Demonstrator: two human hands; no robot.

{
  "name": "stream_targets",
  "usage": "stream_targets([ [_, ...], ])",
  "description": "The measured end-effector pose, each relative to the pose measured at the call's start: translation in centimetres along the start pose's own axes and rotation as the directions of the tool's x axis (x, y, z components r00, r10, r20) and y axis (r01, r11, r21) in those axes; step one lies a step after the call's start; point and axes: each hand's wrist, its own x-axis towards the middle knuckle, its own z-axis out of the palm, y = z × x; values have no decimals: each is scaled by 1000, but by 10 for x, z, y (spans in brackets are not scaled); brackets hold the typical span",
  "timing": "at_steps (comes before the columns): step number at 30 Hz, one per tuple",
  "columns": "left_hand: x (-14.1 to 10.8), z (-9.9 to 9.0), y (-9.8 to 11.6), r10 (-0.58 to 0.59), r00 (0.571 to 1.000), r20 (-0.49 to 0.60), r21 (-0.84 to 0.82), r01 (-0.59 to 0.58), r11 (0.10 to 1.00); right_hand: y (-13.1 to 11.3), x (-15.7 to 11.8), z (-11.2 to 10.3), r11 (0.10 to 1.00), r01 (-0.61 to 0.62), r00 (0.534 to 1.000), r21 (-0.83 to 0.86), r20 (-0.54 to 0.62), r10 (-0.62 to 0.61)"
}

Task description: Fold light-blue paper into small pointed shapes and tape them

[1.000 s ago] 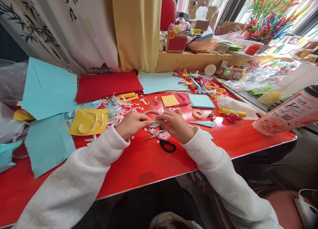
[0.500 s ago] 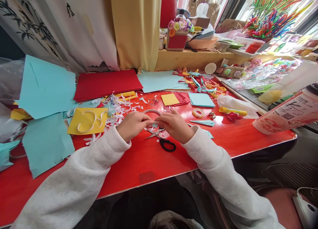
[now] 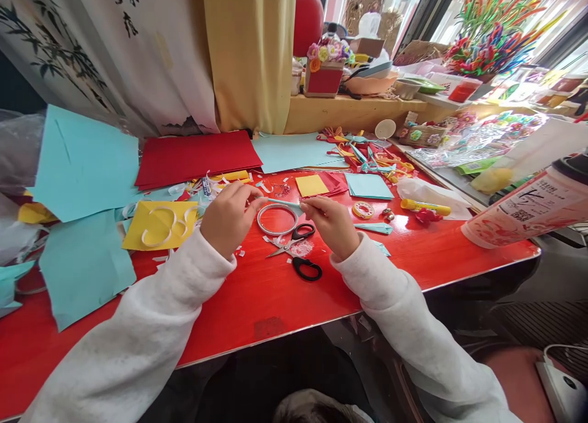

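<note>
Between my two hands stretches a narrow light-blue folded paper strip (image 3: pixel 285 202). My left hand (image 3: pixel 229 218) pinches its left end, and my right hand (image 3: pixel 331 222) pinches the other end. Below the strip, a roll of white double-sided tape (image 3: pixel 277 220) lies flat on the red table (image 3: pixel 229 331). Scissors with black handles (image 3: pixel 307 269) rest just in front of the roll, blades apart and pointing left. Right of my right hand lies a folded light-blue paper piece (image 3: pixel 374 228).
Yellow paper squares (image 3: pixel 310 185) and light-blue squares (image 3: pixel 369 186) lie beyond my hands. A yellow glue stick (image 3: pixel 425 207) and a tall pink cup (image 3: pixel 514 205) stand to the right. Left are a yellow sheet with white strips (image 3: pixel 156 225) and large blue paper (image 3: pixel 87 166).
My hands have moved apart, and the blue paper strip now shows stretched between them. The tape roll and both scissor handles have come into fuller view.
</note>
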Motion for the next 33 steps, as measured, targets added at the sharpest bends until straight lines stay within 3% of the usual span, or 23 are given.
stream_targets([
  [5,-9,14,4,-93,995,24,26,92,995,2,0,-1,988,-135,989,76,-46,138],
  [8,-16,23,6,-19,977,213,54,8,998,2,0,-3,991,-127,984,37,-121,131],
  [11,-21,28,6,68,899,433,55,-102,993,1,0,-3,995,-100,988,-29,-124,96],
  [13,-22,29,6,57,872,486,38,-86,996,1,0,-1,993,-87,994,-77,-75,81],
  [15,-21,29,5,52,878,475,14,-67,998,2,1,5,991,-47,999,-122,-1,48],
  [18,-17,27,5,66,922,382,-49,-51,997,4,5,16,973,26,996,-231,92,-5],
  [21,-11,23,8,71,953,293,-156,-26,987,4,9,26,916,102,993,-387,92,-71],
  [24,-9,19,11,-9,963,270,-249,79,965,3,11,30,880,167,985,-445,44,-165],
  [27,-10,20,11,-96,950,298,-307,191,932,0,10,31,885,131,986,-446,-34,-163],
  [33,-14,25,5,-157,864,478,-460,398,793,0,8,29,888,116,977,-445,-111,-183],
])
